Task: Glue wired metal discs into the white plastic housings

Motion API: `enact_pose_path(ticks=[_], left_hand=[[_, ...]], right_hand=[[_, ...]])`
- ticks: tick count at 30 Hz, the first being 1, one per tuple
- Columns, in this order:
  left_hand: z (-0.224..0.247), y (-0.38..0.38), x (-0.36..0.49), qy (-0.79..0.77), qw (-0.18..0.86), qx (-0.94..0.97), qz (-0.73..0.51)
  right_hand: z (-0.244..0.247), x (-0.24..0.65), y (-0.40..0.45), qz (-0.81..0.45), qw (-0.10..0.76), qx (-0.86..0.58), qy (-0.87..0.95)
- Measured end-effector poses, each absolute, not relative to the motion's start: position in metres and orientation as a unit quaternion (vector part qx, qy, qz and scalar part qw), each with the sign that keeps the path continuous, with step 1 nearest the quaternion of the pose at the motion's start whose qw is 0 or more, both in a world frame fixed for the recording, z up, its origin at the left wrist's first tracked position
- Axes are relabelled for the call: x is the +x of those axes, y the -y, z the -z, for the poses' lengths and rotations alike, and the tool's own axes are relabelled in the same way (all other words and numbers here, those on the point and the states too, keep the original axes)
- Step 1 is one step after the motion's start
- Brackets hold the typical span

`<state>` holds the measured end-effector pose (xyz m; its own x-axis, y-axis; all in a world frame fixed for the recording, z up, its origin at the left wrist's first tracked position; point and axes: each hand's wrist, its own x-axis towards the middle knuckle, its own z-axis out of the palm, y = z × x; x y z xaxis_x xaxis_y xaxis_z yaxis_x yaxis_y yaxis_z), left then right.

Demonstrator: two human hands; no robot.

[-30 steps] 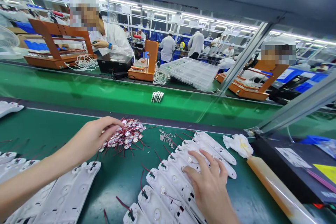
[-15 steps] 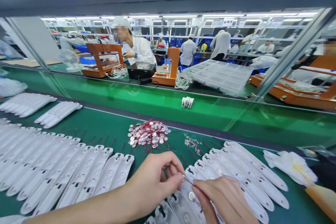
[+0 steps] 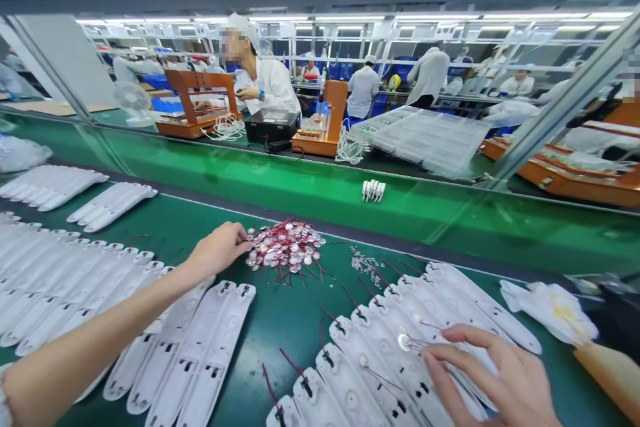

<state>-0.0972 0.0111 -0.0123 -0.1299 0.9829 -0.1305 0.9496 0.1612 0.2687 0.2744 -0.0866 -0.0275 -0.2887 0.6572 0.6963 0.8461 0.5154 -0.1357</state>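
My left hand (image 3: 225, 248) is at the left edge of a pile of wired piezo discs (image 3: 287, 245), small, round and silvery with red wires. Its fingertips pinch a disc at the pile's edge. Over a fanned row of long white plastic shells (image 3: 353, 367), my right hand (image 3: 493, 373) has thumb and a finger brought together on the thin wires of a piezo disc (image 3: 404, 339), its index finger raised. That disc lies inside a shell. Another disc (image 3: 364, 361) with loose wires sits in the shell beside it. Red wires stick out from the shells' upper ends.
More white shells (image 3: 210, 347) lie in rows on the left of the green bench. Tiny metal parts (image 3: 367, 265) are scattered right of the pile. A glass-like panel (image 3: 280, 177) runs behind, with co-workers and orange fixtures (image 3: 320, 137) beyond. A crumpled white bag (image 3: 550, 310) lies right.
My left hand has left the shells and reached forward and left to the disc pile. My right hand has shifted right, apart from the left, uncovering more shells. The view has moved slightly.
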Motion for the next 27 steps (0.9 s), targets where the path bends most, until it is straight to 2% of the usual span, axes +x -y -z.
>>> enact_pose_path(ticks=[6,18,23,27], left_hand=[[0.026,-0.011,-0.104,-0.737,0.139,0.66,-0.048],[-0.032,-0.001,-0.098,-0.764,0.001,0.644,0.033],[-0.035,0.01,-0.086,-0.717,-0.055,0.693,-0.054],[-0.04,0.02,-0.068,-0.678,-0.03,0.725,-0.12]], right_hand=[[0.038,0.255,0.097,0.121,0.316,-0.54,0.77],[0.047,0.249,0.093,0.121,0.287,-0.566,0.764],[0.04,0.246,0.095,0.085,0.305,-0.577,0.753],[0.037,0.24,0.095,0.077,0.289,-0.561,0.772]])
